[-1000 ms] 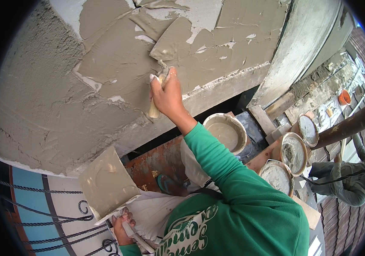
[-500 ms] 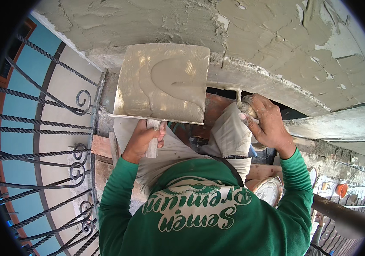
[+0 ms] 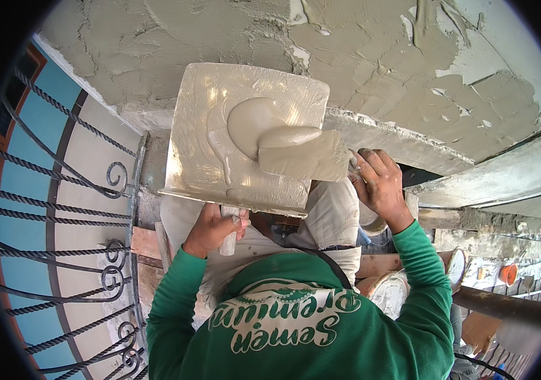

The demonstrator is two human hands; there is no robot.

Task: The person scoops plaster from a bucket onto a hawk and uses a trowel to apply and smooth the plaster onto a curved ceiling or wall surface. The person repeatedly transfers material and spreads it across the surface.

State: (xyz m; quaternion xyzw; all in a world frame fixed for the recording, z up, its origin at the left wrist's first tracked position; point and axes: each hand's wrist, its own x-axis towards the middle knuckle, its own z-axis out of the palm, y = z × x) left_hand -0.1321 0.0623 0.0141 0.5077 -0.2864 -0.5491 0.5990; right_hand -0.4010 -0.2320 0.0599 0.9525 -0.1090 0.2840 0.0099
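My left hand [image 3: 210, 229] is closed around the pale wooden handle of a mortar hawk [image 3: 188, 120], a wide, flat plate smeared with wet grey plaster. A rounded pool of plaster [image 3: 248, 123] lies on the middle of the plate. My right hand [image 3: 381, 187] grips a trowel [image 3: 302, 159] by its handle, which the fingers mostly hide. The trowel's plaster-coated blade lies flat over the right part of the hawk, with a soft ridge of plaster along its far edge.
Ahead stands a wall [image 3: 371, 57] roughly coated in grey plaster, with pale bare patches at right. A twisted-iron railing [image 3: 61, 218] runs along the left. Buckets [image 3: 390, 291] sit by my right arm, near a dark pole [image 3: 504, 305]. Another person's hand [image 3: 478, 332] shows at lower right.
The trowel has turned from edge-on to flat and moved left over the hawk, pushing plaster into a thicker pool. The hawk has tilted slightly, its right side dipping toward me.
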